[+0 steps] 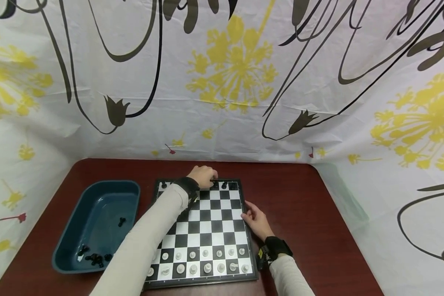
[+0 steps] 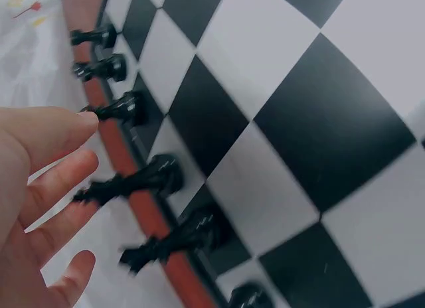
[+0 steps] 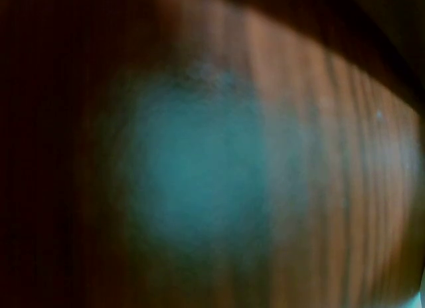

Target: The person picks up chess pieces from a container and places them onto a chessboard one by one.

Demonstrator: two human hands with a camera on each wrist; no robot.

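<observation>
The head camera looks down across the chessboard (image 1: pixel 203 230); the left wrist view sits close over that board's far row; the right wrist view blurs against the table (image 3: pixel 319 188).

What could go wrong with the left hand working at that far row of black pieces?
1. The left hand has its fingers spread right beside a close row of upright black plastic chess pieces; a stray finger may topple a neighbour.
2. The left forearm crosses the black-and-white chessboard and could brush the white chess pieces in the near rows.
3. The right hand only rests at the board's edge, so the board may slide on the dark red wooden table.
</observation>
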